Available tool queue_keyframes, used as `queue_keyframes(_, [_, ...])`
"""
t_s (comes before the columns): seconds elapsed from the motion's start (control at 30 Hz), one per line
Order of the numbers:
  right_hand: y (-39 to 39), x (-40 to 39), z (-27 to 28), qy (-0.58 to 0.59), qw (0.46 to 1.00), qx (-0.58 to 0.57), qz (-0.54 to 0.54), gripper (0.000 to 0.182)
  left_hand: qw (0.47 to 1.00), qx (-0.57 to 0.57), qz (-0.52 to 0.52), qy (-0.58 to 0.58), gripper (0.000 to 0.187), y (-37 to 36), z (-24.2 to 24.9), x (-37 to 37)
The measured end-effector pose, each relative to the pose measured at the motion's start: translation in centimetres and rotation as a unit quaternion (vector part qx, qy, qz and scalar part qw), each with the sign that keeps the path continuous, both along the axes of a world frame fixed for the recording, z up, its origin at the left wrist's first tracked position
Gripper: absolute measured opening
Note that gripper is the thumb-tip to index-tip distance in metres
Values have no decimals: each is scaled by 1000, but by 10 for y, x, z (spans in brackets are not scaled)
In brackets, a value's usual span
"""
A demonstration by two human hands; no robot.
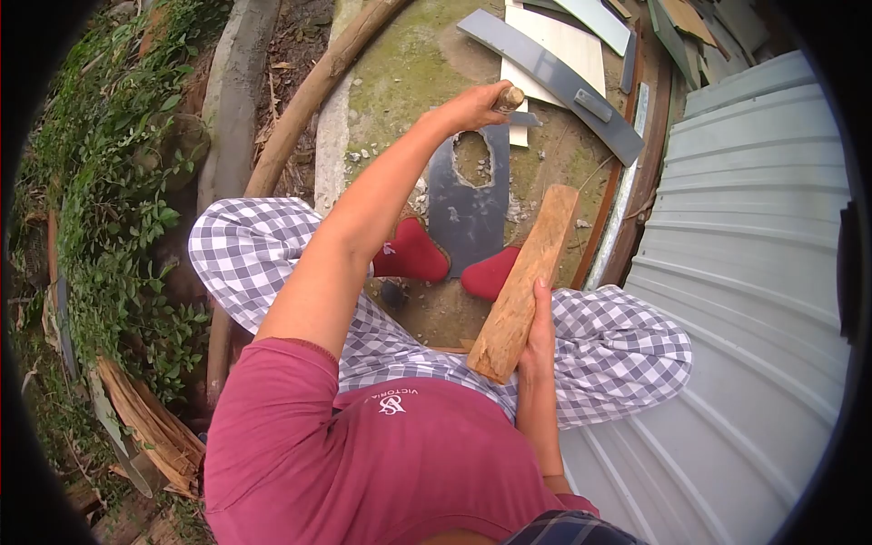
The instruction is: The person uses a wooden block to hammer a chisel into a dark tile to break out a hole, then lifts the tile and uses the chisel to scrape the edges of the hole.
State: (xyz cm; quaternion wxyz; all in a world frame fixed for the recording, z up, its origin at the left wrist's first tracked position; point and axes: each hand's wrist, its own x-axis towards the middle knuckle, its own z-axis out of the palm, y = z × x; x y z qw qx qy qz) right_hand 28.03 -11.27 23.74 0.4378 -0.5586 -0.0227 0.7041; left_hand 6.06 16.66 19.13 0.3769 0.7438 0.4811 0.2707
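Observation:
My left hand (pixel 477 107) is closed around a tool with a round wooden handle (pixel 513 96), seen end-on. It is held out over the ground in front of me, and the tool's working end is hidden. My right hand (pixel 540 327) grips the side of a split piece of wood (pixel 527 282), which slants up from my lap past my right foot. Between my feet in red socks (pixel 416 252) lies a dark grey board (pixel 468 213) with a ragged hole and white dust on it.
A curved grey panel (pixel 554 82) and a pale board (pixel 554 50) lie ahead. Corrugated metal sheeting (pixel 736 272) slopes on the right. A long wooden pole (pixel 304 104) runs along the left, with leafy plants (pixel 118 209) beyond it. Split logs (pixel 150 422) sit at lower left.

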Motion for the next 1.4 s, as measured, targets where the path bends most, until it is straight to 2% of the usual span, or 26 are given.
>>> queue_keyframes(0.03, [7, -1, 11, -4, 1000, 3, 3, 50, 1000, 3, 3, -4, 47, 2, -1, -2])
queue_keyframes(0.1, [28, 0, 44, -144, 970, 175, 93, 55, 1000, 8, 14, -2, 45, 2, -4, -6])
queue_keyframes(0.17, [48, -2, 68, -258, 928, 255, 86, 57, 1000, 3, 4, -8, 43, 1, -11, -9])
queue_keyframes(0.2, [59, -8, 81, -259, 926, 259, 90, 57, 1000, -2, -9, -12, 41, 2, -12, -11])
queue_keyframes(0.27, [79, -22, 97, -320, 874, 364, 29, 57, 999, -4, 1, -33, 40, 0, -13, -13])
queue_keyframes(0.4, [117, -42, 66, -380, 829, 404, 67, 56, 998, -6, 23, -53, 38, -2, -16, -16])
queue_keyframes(0.47, [128, -53, 31, -460, 791, 345, 209, 56, 998, -15, 14, -60, 40, -6, -13, -16])
queue_keyframes(0.5, [124, -53, 25, -461, 789, 349, 208, 56, 998, -11, 14, -61, 40, -11, -15, -14])
queue_keyframes(0.57, [125, -52, 22, -397, 829, 293, 263, 57, 995, 46, 8, -85, 40, -8, -22, -13])
queue_keyframes(0.63, [119, -51, 46, -396, 836, 297, 237, 55, 997, 7, 4, -70, 39, -12, -26, -11])
queue_keyframes(0.7, [122, -53, 92, -367, 840, 371, 147, 54, 997, -5, -4, -79, 41, -6, -22, -13])
queue_keyframes(0.77, [125, -46, 115, -403, 801, 432, 93, 53, 997, -8, 1, -80, 39, -12, -16, -10])
queue_keyframes(0.83, [127, -47, 125, -416, 789, 446, 77, 53, 997, 12, -8, -82, 38, -10, -17, -9])
queue_keyframes(0.9, [129, -52, 113, -425, 773, 469, 51, 53, 998, 11, -1, -69, 39, -10, -18, -6])
queue_keyframes(0.93, [133, -54, 88, -504, 728, 461, 63, 56, 998, 4, 1, -56, 39, -10, -20, -6])
queue_keyframes(0.97, [131, -63, 66, -514, 739, 419, 114, 57, 998, 8, 4, -56, 39, -11, -22, -6])
queue_keyframes(1.0, [138, -54, 31, -477, 774, 337, 243, 57, 998, 0, -2, -66, 40, -11, -23, -6])
queue_keyframes(1.03, [137, -43, -2, -411, 821, 308, 251, 55, 997, -8, -11, -76, 40, -11, -25, -5])
queue_keyframes(1.07, [138, -40, 1, -412, 819, 334, 219, 54, 999, 12, 4, -42, 39, -9, -25, -3])
queue_keyframes(1.1, [141, -39, 1, -409, 817, 357, 193, 54, 996, 35, -3, -79, 39, -10, -25, -7])
queue_keyframes(1.17, [136, -40, 50, -390, 842, 325, 181, 52, 995, -6, -11, -98, 40, -12, -24, -9])
queue_keyframes(1.2, [137, -39, 65, -380, 834, 377, 135, 50, 997, -32, -6, -66, 41, -16, -9, -9])
queue_keyframes(1.23, [138, -37, 82, -404, 811, 408, 112, 51, 997, -33, -7, -68, 41, -13, -11, -7])
queue_keyframes(1.3, [134, -39, 110, -405, 804, 430, 72, 52, 999, -14, -16, -43, 44, -7, -17, -6])
queue_keyframes(1.33, [131, -40, 108, -404, 805, 428, 72, 52, 999, -17, -22, -42, 47, -6, -18, -6])
queue_keyframes(1.4, [126, -46, 96, -459, 757, 461, 57, 56, 999, -15, -21, -26, 47, -2, -23, -4])
